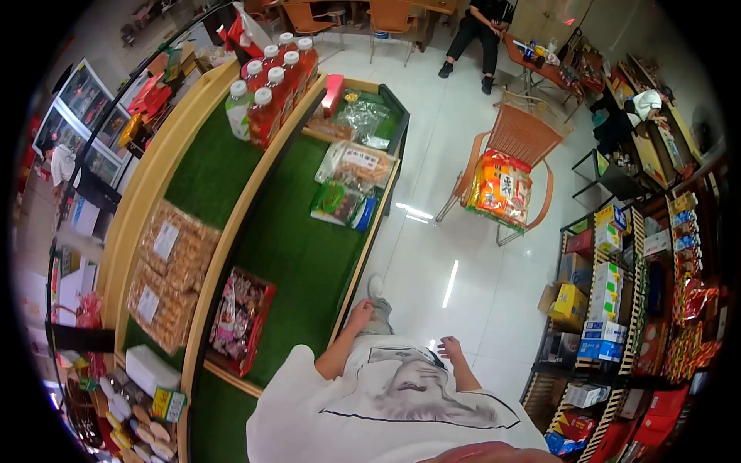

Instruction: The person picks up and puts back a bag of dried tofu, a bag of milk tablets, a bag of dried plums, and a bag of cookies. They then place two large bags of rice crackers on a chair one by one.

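Note:
My left hand (360, 315) hangs beside the outer edge of the green-lined display shelf (309, 255), its fingers curled in and nothing visible in them. Over the tiled floor, my right hand (449, 349) is held out from my body with its fingers apart, holding nothing. On the shelf near my left side are a red box of wrapped sweets (241, 320), a green snack bag (340, 202) and a clear pack of snacks with a white label (355, 163). The tier above carries bagged brown snacks (164, 305) and several red drink bottles (270, 116).
A brown chair (519, 127) ahead on the right bears a large orange snack bag (500, 189). Racks of boxed goods (606, 293) line the right side. A seated person (480, 35) is at the back, another person (648, 104) at far right, and one (65, 170) at far left.

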Demonstrator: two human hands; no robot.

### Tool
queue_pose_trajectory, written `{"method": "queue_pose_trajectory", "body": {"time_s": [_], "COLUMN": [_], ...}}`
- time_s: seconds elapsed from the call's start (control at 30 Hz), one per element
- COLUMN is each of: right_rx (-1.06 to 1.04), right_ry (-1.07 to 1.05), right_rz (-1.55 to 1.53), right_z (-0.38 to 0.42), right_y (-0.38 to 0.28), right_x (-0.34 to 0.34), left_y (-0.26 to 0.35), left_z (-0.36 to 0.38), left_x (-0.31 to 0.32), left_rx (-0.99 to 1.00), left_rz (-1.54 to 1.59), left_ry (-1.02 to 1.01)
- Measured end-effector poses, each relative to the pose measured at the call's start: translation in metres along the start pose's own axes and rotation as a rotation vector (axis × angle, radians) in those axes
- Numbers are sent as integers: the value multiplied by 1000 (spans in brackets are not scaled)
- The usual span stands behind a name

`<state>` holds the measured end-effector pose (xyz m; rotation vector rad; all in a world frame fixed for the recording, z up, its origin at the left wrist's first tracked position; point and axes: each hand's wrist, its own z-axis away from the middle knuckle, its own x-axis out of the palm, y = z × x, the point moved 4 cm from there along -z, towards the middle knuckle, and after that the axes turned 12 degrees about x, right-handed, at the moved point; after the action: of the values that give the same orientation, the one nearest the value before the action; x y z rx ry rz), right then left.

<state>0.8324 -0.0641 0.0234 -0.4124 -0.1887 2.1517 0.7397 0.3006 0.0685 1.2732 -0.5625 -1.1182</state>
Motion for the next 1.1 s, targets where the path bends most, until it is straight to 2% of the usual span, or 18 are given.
{"method": "queue_pose_trajectory", "body": {"time_s": [0.07, 0.13, 0.17, 0.2, 0.27, 0.37, 0.43, 0.63, 0.73, 0.8, 0.87, 0.9, 0.93, 0.97, 1.0, 1.03, 1.07, 1.1], "right_rx": [-77, -380, -387, -463, -1, -98, -102, -331, -538, -844, -1038, -1166, -1282, -1029, -748, -668, -578, -852], "right_ry": [18, 79, 82, -20, -28, -9, -127, -290, -271, -191, -162, -220, -291, -399, -481, -588, -685, -584], "right_rz": [137, 571, 719, 749, 479, 225, 127, 397, 564, 705, 785, 718, 638, 744, 844, 880, 896, 1004], "right_z": [-16, -81, -81, -94, -47, -56, -50, -32, -46, -63, -94, -115, -128, -98, -71, -81, -103, -99], "right_y": [-26, -41, -66, -84, -163, -250, -313, -479, -537, -567, -582, -578, -584, -602, -606, -606, -599, -606], "right_x": [3, 1, 1, 1, 7, 16, 37, 137, 199, 238, 274, 289, 310, 320, 315, 325, 331, 332], "left_y": [3, 3, 6, 6, 3, 6, 7, 1, 14, 20, 28, 22, 38, 10, 13, 22, -8, -1], "left_z": [-32, -82, -100, -114, -160, -189, -198, -234, -250, -266, -282, -290, -292, -302, -306, -306, -311, -314], "left_x": [-8, -18, -23, -29, -51, -77, -97, -111, -115, -114, -114, -110, -114, -111, -107, -108, -102, -102], "left_rx": [-35, -65, -88, -92, -83, -230, -355, -439, -436, -430, -389, -359, -420, -439, -320, -263, -300, -295], "left_rz": [96, 274, 492, 456, 373, 438, 477, 622, 666, 660, 624, 606, 570, 440, 415, 413, 236, 357], "left_ry": [57, 164, 238, 266, 335, 421, 468, 637, 702, 715, 775, 887, 906, 941, 1072, 1036, 1048, 1033]}}
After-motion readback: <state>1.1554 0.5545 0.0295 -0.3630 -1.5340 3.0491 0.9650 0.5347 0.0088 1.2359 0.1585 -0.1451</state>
